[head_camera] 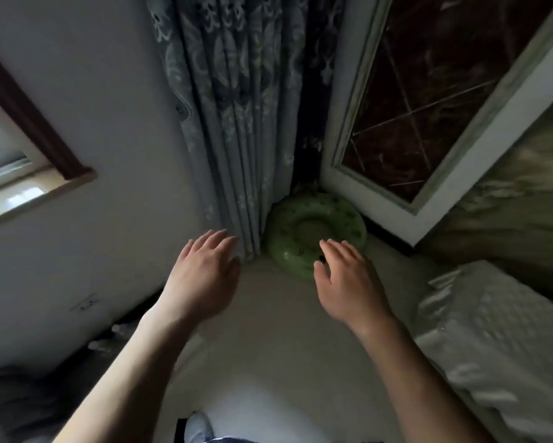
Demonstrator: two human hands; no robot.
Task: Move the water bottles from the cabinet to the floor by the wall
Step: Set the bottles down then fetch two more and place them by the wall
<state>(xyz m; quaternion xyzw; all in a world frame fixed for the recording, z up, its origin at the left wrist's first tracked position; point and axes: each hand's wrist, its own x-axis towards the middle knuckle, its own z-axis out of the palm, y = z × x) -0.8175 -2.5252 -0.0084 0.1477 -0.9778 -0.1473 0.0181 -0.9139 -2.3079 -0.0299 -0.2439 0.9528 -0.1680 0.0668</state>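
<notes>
Left hand (205, 270) & right hand (345, 278) were held out front, each grip spread, holding nothing, prob. ready to fetch. Blurry bottles (116, 329), maybe, sat near-left on the floor (268, 330) by the wall (77, 219).

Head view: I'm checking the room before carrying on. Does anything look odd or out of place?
A green inflatable ring lies on the floor in the corner, between the curtain and the white-framed panel: an odd spot for a swim toy. Nothing looks spilled or broken. The left hand and right hand are empty.
</notes>
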